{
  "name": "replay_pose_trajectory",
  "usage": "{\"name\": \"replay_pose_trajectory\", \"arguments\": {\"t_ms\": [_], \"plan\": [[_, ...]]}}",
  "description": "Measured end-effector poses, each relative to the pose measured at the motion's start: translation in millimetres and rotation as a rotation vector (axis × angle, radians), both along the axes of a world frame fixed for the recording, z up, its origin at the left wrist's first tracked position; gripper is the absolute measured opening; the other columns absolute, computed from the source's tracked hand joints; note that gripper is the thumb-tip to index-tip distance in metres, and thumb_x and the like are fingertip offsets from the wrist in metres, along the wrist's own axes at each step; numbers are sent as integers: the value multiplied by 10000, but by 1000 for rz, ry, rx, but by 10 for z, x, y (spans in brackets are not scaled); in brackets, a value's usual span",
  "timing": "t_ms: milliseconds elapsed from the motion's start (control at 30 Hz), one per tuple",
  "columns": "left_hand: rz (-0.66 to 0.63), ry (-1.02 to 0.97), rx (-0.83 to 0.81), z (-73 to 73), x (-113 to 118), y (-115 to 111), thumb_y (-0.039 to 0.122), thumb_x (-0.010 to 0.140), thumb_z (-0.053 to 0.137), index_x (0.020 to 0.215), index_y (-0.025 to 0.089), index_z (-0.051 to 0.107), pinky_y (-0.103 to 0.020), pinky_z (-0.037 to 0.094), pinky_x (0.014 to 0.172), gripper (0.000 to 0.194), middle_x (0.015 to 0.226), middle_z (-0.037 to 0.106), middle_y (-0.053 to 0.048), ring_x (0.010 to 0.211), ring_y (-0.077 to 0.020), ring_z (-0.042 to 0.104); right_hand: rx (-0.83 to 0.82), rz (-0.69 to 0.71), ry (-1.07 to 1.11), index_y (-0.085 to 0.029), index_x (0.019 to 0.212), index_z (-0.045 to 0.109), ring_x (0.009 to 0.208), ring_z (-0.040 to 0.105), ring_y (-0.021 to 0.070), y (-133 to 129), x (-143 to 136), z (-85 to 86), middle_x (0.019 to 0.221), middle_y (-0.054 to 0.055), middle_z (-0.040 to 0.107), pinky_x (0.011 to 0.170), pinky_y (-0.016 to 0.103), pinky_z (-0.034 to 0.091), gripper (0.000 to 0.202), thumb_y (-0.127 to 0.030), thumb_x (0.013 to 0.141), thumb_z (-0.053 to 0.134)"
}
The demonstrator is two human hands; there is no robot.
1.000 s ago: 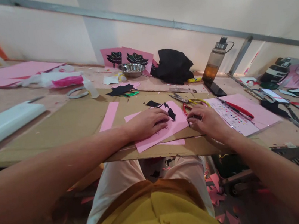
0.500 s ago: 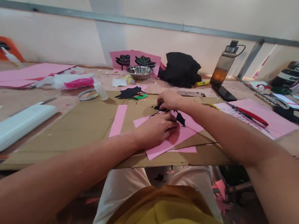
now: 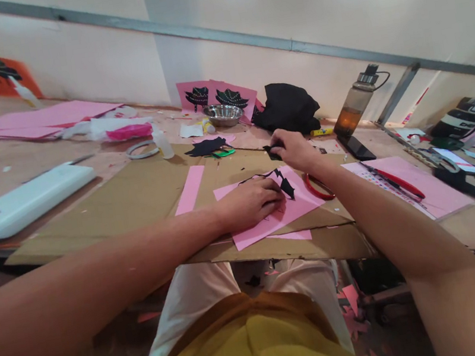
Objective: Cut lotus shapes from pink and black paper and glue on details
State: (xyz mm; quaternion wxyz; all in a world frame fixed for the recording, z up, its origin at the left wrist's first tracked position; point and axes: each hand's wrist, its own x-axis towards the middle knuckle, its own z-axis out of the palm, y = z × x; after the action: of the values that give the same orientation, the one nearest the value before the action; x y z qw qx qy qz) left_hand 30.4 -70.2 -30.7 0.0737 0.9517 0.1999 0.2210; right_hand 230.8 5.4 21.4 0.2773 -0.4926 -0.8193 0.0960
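My left hand (image 3: pixel 253 204) rests on a pink paper sheet (image 3: pixel 247 236), its fingers bent and pressing down on a black paper cutout (image 3: pixel 285 186). Part of the cutout shows beyond the fingertips, with a thin black strip behind the hand; the rest is hidden. Raised a little over the cardboard, my right hand (image 3: pixel 294 150) pinches a small black paper piece (image 3: pixel 273 152). Red-handled scissors (image 3: pixel 318 188) lie beside the pink sheet, below my right wrist and partly covered by my forearm.
Brown cardboard (image 3: pixel 124 202) covers the work surface. Behind it are a black paper shape (image 3: pixel 208 146), a metal bowl (image 3: pixel 224 115), a glue bottle (image 3: pixel 162 142) and a black cloth-like bundle (image 3: pixel 287 108). A water bottle (image 3: pixel 354 105) and phone (image 3: pixel 358 148) stand right; a white device (image 3: pixel 27 201) lies left.
My right hand has moved up and right, away from my left hand, lifting the black paper piece off the pink sheet. The left hand stays nearly in place. More of the scissors shows.
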Motion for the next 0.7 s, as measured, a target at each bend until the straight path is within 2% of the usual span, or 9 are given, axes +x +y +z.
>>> {"name": "replay_pose_trajectory", "arguments": {"t_ms": [100,267,467,700], "plan": [[10,-25,-32,7,-7,-4,204,1080,567,1081,192,847,-402,541,1112,280,1210,806,-126,1153,-257,738,3,-11,94,-183,910,726,831,694,196,-249,277,12,903,57,788,797,323,549,66,-138,863,716],[-10,-54,-78,1,-22,7,224,1091,531,1056,190,839,-410,559,1087,311,1196,800,-130,1124,-263,744,-167,30,209,-199,871,805,825,734,193,-616,511,-176,878,37,812,839,336,597,141,-121,816,702],[14,-40,-71,8,-41,0,227,1087,541,1073,181,823,-366,547,1098,286,1201,792,-115,1119,-238,744,-208,8,149,-224,859,863,858,752,202,-753,459,-234,899,38,828,841,324,586,185,-103,849,722],[91,37,-56,33,-29,-14,230,1058,554,1228,164,754,-407,532,1121,271,1254,770,-139,1184,-274,718,-81,125,44,-237,913,882,915,758,197,-817,366,-327,954,47,838,918,337,570,301,-5,872,695]]}}
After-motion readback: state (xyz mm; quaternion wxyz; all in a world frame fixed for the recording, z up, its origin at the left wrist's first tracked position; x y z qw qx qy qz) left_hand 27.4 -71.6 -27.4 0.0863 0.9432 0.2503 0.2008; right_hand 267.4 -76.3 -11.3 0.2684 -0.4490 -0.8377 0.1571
